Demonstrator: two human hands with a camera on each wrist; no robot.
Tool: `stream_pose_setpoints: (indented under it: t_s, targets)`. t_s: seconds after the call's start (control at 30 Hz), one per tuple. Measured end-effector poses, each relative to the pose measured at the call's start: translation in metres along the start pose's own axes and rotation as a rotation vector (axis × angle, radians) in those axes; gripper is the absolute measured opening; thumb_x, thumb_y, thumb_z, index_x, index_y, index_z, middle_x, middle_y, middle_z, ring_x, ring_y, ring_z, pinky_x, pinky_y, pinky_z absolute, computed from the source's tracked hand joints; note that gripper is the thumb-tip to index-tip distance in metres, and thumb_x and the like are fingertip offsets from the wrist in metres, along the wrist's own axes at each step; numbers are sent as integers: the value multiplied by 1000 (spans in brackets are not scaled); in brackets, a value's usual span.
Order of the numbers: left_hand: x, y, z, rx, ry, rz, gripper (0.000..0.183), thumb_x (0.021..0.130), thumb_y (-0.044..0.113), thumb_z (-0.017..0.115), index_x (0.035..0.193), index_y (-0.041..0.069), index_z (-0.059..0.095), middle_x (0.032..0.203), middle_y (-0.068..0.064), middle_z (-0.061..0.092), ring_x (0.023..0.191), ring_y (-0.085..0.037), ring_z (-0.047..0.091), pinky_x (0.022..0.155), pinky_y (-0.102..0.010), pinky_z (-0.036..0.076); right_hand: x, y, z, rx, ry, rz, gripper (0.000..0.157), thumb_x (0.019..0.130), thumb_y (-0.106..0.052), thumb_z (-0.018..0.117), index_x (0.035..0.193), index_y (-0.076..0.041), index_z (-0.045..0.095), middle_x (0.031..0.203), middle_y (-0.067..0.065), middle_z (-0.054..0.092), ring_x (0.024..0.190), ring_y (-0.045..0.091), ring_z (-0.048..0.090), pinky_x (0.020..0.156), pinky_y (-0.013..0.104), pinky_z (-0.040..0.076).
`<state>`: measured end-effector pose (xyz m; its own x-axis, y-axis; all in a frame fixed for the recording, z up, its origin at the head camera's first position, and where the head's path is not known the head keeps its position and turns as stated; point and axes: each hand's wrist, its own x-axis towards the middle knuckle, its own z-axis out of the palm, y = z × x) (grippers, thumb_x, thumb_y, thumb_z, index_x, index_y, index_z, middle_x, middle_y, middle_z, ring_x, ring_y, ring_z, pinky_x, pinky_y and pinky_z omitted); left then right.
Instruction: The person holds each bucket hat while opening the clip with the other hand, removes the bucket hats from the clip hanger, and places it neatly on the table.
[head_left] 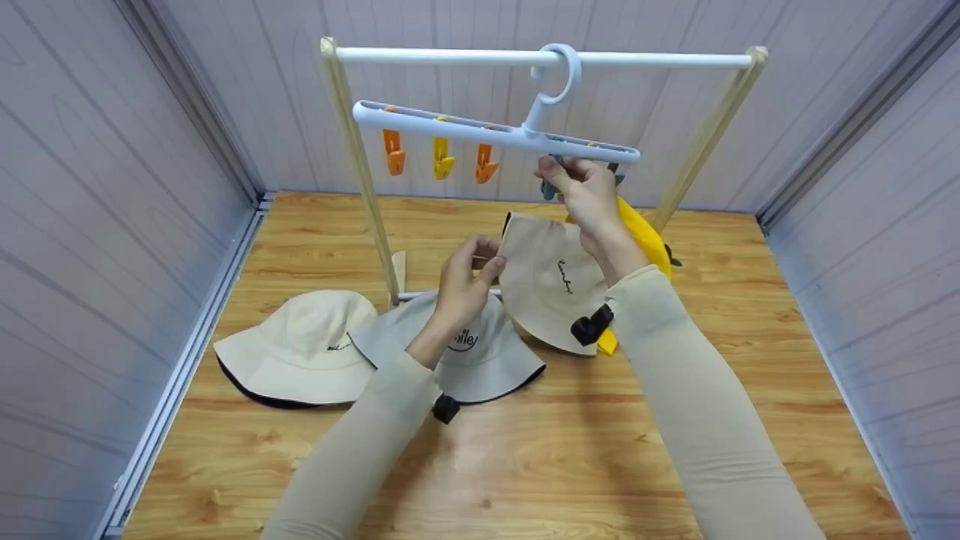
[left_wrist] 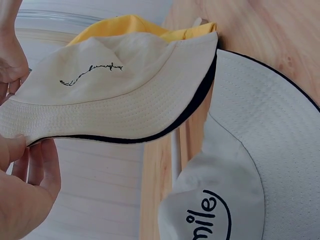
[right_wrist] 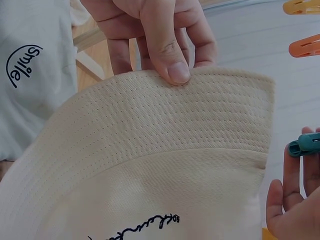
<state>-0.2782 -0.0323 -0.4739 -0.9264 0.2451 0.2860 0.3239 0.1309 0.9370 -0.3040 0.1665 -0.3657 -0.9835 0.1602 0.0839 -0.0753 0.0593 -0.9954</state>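
A wood-grain surface (head_left: 487,469), walled by pale ribbed panels (head_left: 90,225), bears a wooden-posted rack (head_left: 363,165) with a white rail (head_left: 450,56). Beneath its clip hanger (head_left: 517,138), the left hand (head_left: 465,281) pinches a beige bucket hat (head_left: 551,281) aloft, while the right hand (head_left: 589,199) pinches a dark-green clothespin (right_wrist: 305,145).

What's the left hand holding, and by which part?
The beige hat in front of the yellow hat; the left hand pinches the edge of its brim.

Wooden surface (head_left: 480,487), cream hat (head_left: 300,337), grey hat (head_left: 491,364), rack (head_left: 366,180)
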Motion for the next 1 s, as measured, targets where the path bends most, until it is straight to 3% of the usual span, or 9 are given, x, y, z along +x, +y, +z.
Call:
stream_pose_setpoints:
  t_s: [0.4, 0.8, 1.0]
  targets:
    - [-2, -3, -2, -18, 7, -17, 12, 104, 7, 68, 115, 5, 67, 107, -9, 68, 94, -20, 67, 79, -30, 62, -1, 1, 0, 5, -14, 6, 41, 98, -39, 72, 125, -8, 72, 120, 7, 75, 115, 20, 60, 100, 42, 42]
    - [-5, -2, -2, -72, 7, -35, 10, 104, 5, 67, 114, 5, 66, 106, -9, 67, 93, -20, 66, 79, -32, 64, -3, 0, -2, -18, -15, 4, 42, 98, -41, 72, 128, -12, 71, 125, 7, 74, 122, 22, 61, 95, 31, 44]
    - [-5, -3, -2, -74, 16, -42, 10, 104, 3, 67, 113, 5, 65, 105, -9, 67, 93, -19, 66, 78, -32, 64, -4, 1, -3, -19, -29, -8, 42, 99, -39, 72, 129, -10, 71, 126, 7, 74, 124, 21, 62, 97, 32, 45]
